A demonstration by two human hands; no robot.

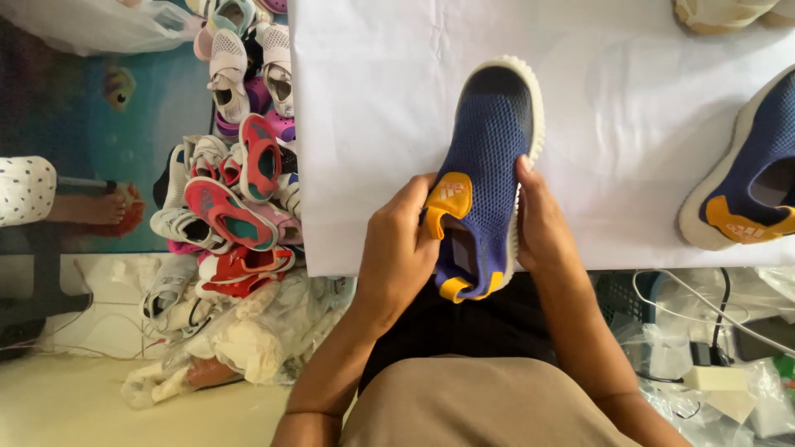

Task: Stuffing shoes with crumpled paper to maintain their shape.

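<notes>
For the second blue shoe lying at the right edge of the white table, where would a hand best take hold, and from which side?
Probably across the midfoot of the second blue shoe, coming from above and the table's near edge. It lies apart from the held blue shoe, its opening up and its orange tab toward the person, so a grip over the white sole's sides looks easiest; its far end is out of frame.

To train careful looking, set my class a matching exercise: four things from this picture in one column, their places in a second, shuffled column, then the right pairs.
Things:
1. Blue shoe with yellow tabs
2. Second blue shoe
3. Pile of small shoes
4. Beige shoe

Places:
A. On the floor, left of the white table
B. At the table's right edge
C. At the table's top right corner
D. Held between the left hand and the right hand

Pairs: 1-D, 2-B, 3-A, 4-C
</notes>
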